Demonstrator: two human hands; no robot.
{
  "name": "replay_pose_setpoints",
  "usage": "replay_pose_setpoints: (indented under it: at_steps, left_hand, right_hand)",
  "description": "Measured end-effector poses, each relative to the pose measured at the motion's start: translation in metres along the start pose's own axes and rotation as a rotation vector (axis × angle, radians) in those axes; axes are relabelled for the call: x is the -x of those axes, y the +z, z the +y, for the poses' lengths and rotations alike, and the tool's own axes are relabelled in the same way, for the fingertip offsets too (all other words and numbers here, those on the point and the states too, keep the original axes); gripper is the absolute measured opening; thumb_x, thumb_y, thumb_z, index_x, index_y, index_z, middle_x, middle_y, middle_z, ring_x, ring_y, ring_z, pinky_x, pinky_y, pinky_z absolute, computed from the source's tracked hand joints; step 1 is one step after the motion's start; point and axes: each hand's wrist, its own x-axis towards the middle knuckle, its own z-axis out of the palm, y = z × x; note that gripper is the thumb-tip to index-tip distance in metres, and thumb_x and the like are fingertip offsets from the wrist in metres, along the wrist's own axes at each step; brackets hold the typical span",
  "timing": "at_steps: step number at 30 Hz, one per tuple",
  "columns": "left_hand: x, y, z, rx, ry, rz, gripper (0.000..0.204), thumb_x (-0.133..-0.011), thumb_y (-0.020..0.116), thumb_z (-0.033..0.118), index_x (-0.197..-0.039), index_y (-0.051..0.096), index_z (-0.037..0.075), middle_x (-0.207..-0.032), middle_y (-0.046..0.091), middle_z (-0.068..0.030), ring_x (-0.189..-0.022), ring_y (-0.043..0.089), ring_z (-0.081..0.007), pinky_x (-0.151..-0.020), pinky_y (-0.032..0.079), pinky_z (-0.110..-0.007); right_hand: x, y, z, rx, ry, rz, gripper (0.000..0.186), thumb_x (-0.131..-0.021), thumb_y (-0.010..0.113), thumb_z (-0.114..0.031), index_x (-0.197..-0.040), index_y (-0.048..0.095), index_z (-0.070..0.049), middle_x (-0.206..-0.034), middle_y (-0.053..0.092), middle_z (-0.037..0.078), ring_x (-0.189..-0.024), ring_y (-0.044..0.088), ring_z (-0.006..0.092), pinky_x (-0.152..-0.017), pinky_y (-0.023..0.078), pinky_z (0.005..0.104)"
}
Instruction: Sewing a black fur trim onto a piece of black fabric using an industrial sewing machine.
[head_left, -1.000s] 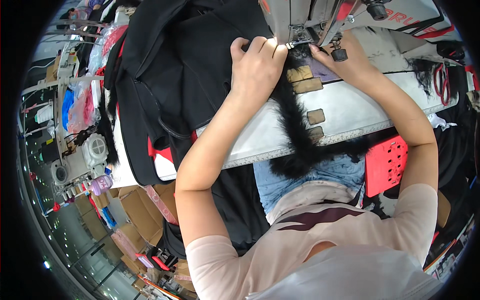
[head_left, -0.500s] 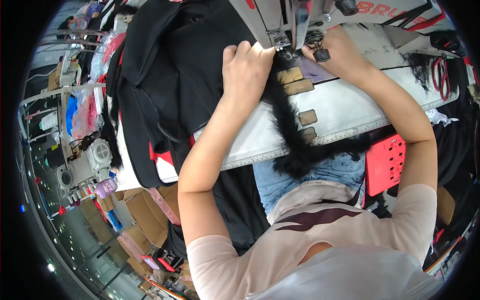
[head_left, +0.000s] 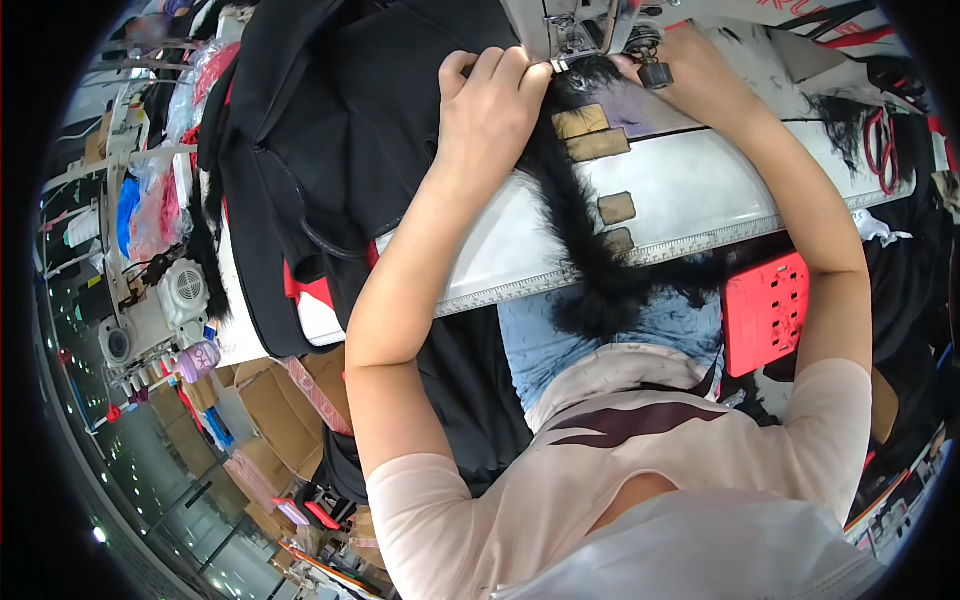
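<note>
A sewing machine's needle area (head_left: 568,45) is at the top centre, between my two hands. My left hand (head_left: 495,108) is closed, its bent fingers gripping the black garment (head_left: 385,105) at the left of the needle. Right of the needle, my right hand (head_left: 705,85) is closed with its thumb at the black fur trim (head_left: 580,225); its other fingers are partly hidden behind the tension spring and knob (head_left: 654,72). From the needle the trim runs down over the white machine bed (head_left: 690,180), and its loose end hangs over the front edge onto my lap.
A ruler strip (head_left: 690,244) runs along the bed's front edge, with tan pads (head_left: 597,144) stuck on the bed. Red-handled scissors (head_left: 882,150) lie at the right. A red perforated panel (head_left: 767,313) stands below the bed. Cardboard boxes (head_left: 285,410) are at the lower left.
My view has shifted slightly, so the machine head and both hands appear higher. The left hand keeps its hold beside the needle; the trim's hanging end has moved up slightly.
</note>
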Motion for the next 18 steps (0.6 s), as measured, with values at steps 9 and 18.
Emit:
replay_pose_setpoints:
  at_steps: [9,18]
  left_hand:
    - [-0.001,0.001,0.005,0.027,-0.038,-0.005,0.019,-0.077,0.064,0.01,-0.095,0.063,0.015,-0.092,0.059,0.0026,-0.088,0.058,-0.0135,-0.094,0.035,-0.04]
    - [-0.004,0.001,0.006,0.057,-0.02,0.027,0.015,-0.075,0.065,0.009,-0.089,0.066,0.011,-0.085,0.06,0.0024,-0.087,0.058,-0.0137,-0.094,0.034,-0.042]
  right_hand:
    - [-0.008,-0.008,-0.013,0.002,-0.017,-0.011,0.022,-0.087,0.069,-0.024,-0.078,0.069,-0.004,-0.068,0.063,0.013,-0.064,0.06,0.0351,-0.059,0.045,0.0432]
    - [-0.019,-0.013,-0.019,-0.175,-0.148,0.184,0.027,-0.085,0.07,-0.022,-0.069,0.066,-0.001,-0.063,0.061,0.014,-0.061,0.058,0.0364,-0.055,0.044,0.042]
